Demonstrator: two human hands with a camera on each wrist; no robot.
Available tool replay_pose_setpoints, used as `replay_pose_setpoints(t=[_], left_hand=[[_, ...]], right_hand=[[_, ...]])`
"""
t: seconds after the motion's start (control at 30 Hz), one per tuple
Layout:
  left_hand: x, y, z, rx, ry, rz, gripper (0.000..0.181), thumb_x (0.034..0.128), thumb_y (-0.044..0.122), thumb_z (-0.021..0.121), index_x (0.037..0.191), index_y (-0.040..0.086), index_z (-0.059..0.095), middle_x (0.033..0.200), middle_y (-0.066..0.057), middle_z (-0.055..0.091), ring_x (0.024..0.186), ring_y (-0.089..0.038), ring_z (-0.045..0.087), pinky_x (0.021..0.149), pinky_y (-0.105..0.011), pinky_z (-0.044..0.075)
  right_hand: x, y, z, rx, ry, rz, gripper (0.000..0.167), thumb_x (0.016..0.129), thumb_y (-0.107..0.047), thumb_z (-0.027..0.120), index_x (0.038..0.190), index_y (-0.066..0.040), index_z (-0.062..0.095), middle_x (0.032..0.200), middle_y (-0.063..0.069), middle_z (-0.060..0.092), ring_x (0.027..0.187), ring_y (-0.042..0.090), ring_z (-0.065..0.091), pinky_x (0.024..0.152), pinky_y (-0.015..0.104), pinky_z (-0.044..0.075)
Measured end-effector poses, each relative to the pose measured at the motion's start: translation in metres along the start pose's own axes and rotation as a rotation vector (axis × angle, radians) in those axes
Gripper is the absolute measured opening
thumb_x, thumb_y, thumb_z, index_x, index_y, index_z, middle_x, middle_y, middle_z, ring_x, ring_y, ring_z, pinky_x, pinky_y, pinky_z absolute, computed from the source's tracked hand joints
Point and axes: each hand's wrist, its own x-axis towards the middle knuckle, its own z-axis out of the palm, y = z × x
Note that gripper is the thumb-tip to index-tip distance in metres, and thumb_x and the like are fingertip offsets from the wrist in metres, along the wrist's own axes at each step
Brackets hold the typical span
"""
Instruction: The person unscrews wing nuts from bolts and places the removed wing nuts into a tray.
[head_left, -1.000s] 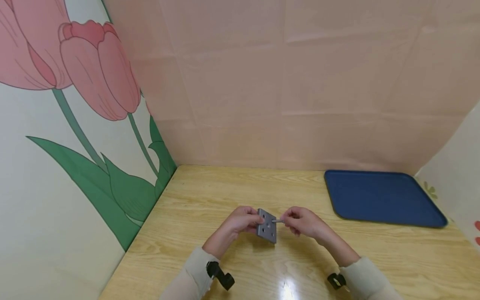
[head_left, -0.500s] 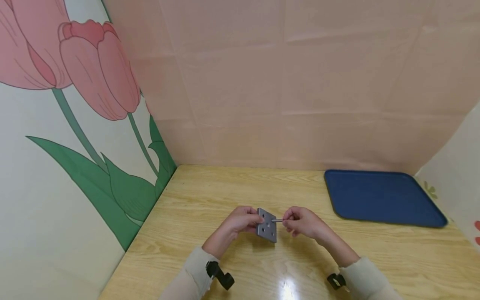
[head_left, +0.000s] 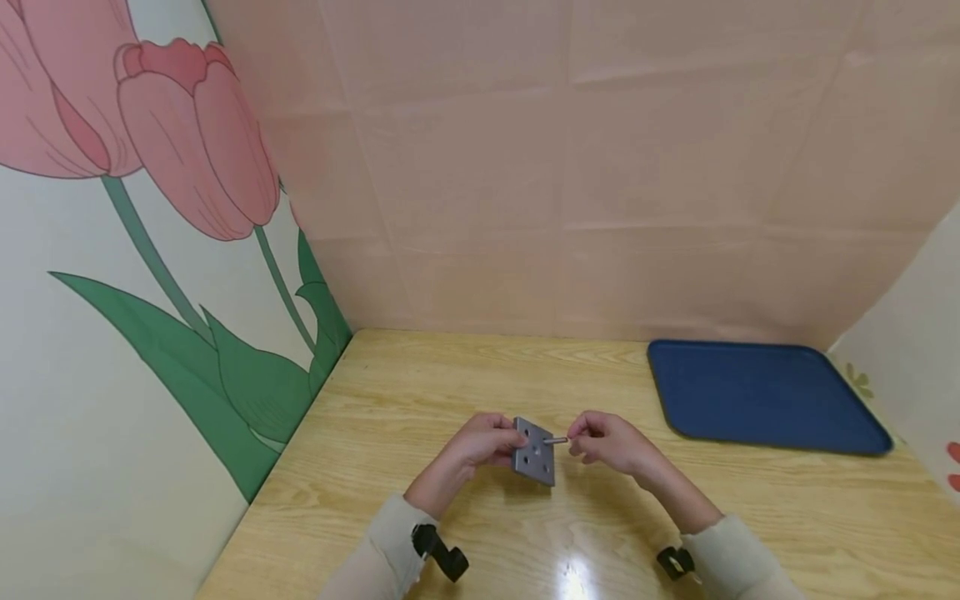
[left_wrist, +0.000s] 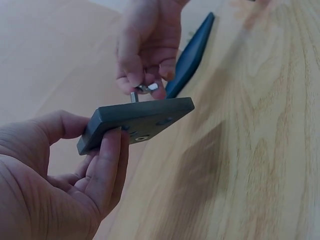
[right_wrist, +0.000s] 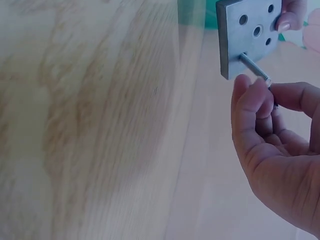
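Note:
My left hand [head_left: 487, 439] grips a square grey metal plate [head_left: 534, 454] by its left edge, tilted up above the table. The plate [right_wrist: 250, 35] has several round holes. A thin bolt [right_wrist: 255, 67] sticks out of its face; its free end looks threaded. Curled by that end, my right hand [head_left: 606, 446] has its thumb and fingertips close together. Between those fingertips, the left wrist view shows a small shiny metal piece [left_wrist: 153, 87], partly hidden, its kind unclear. Left-hand fingers [left_wrist: 111, 150] press the plate's other side.
A blue tray [head_left: 765, 396] lies at the back right of the wooden table [head_left: 420, 375]. A pink backdrop [head_left: 480, 183] rises behind, and a tulip-printed panel [head_left: 202, 367] borders the left side.
My right fingertips have shifted slightly away to the right along the bolt, so more of its end shows. The left hand and the plate have hardly moved.

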Motion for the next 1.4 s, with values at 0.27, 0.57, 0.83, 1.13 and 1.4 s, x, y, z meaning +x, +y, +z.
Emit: replay_pose_setpoints(t=[0.27, 0.57, 0.83, 1.13, 1.4], left_hand=[[0.003, -0.005, 0.003, -0.016, -0.002, -0.032, 0.01, 0.0875, 0.005, 0.072, 0.094, 0.001, 0.066, 0.093, -0.01, 0.075, 0.079, -0.016, 0.071, 0.068, -0.028, 0.06], [0.007, -0.016, 0.011, -0.043, -0.031, -0.049, 0.01, 0.0875, 0.0, 0.071, 0.096, -0.003, 0.066, 0.086, -0.01, 0.073, 0.075, -0.015, 0.068, 0.067, -0.026, 0.06], [0.013, -0.025, 0.016, -0.074, -0.035, -0.061, 0.014, 0.0865, -0.003, 0.071, 0.1, -0.007, 0.068, 0.088, -0.014, 0.075, 0.076, -0.017, 0.071, 0.067, -0.028, 0.061], [0.022, -0.035, 0.019, -0.106, -0.034, -0.081, 0.009, 0.0868, -0.005, 0.069, 0.096, -0.007, 0.068, 0.083, -0.01, 0.074, 0.075, -0.017, 0.071, 0.069, -0.031, 0.062], [0.026, -0.04, 0.021, -0.108, -0.019, -0.105, 0.009, 0.0868, -0.005, 0.07, 0.096, -0.005, 0.068, 0.078, -0.005, 0.072, 0.071, -0.014, 0.069, 0.07, -0.032, 0.062]], right_hand=[[0.0, 0.002, -0.007, 0.015, 0.025, 0.026, 0.017, 0.1, -0.007, 0.057, 0.107, 0.008, 0.061, 0.097, 0.015, 0.065, 0.09, 0.027, 0.066, 0.078, 0.043, 0.059], [0.0, 0.005, -0.022, -0.056, 0.069, 0.038, 0.022, 0.099, -0.011, 0.065, 0.114, 0.004, 0.069, 0.096, 0.014, 0.071, 0.093, 0.033, 0.068, 0.082, 0.046, 0.059], [0.0, 0.01, -0.041, -0.15, 0.135, 0.108, 0.028, 0.098, -0.019, 0.068, 0.12, -0.001, 0.07, 0.109, 0.016, 0.073, 0.096, 0.032, 0.068, 0.085, 0.047, 0.058], [0.005, 0.019, -0.079, -0.318, 0.179, 0.135, 0.033, 0.099, -0.026, 0.066, 0.123, -0.004, 0.069, 0.112, 0.013, 0.073, 0.1, 0.035, 0.068, 0.084, 0.049, 0.058], [0.015, 0.04, -0.121, -0.518, 0.256, 0.147, 0.034, 0.101, -0.026, 0.062, 0.125, -0.003, 0.069, 0.112, 0.019, 0.071, 0.091, 0.031, 0.068, 0.071, 0.044, 0.055]])
